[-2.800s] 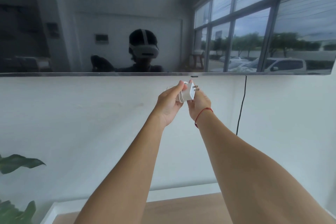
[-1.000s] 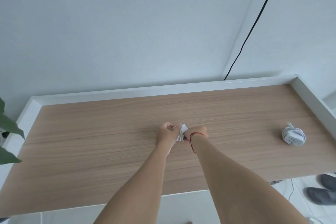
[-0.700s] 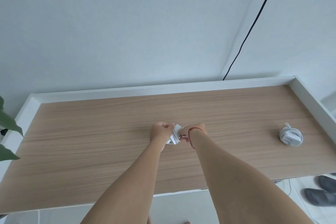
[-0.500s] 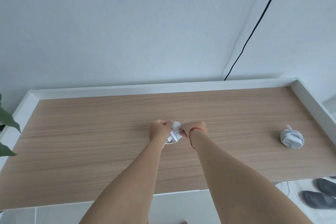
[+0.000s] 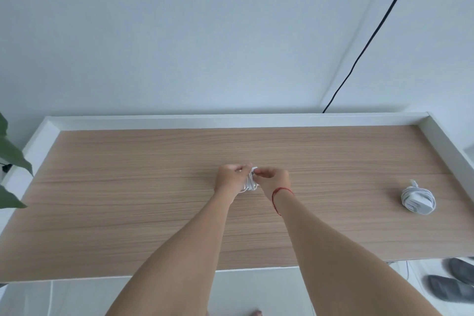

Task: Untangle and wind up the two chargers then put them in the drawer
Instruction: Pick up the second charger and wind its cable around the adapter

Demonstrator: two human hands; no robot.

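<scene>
- My left hand [image 5: 230, 180] is curled around the held charger [image 5: 250, 184], gripping its left side over the middle of the tabletop [image 5: 128, 187].
- My right hand [image 5: 274, 179] pinches the charger's top end with its fingertips bent in; a small dark tip shows there.
- A thin red string bracelet [image 5: 278, 192] circles the right wrist.
- The held charger is a white, smooth bundle wrapped in cable loops. Its visible strip runs near-to-far, and I cannot tell where the prongs point.
- The second charger [image 5: 418, 200] lies flat well to the right, a rounded white block wound in cable. Its long axis is diagonal, with a cable end poking out at the far-left.
- The tabletop is pale wood grain with a raised white rim [image 5: 230, 120].
</scene>
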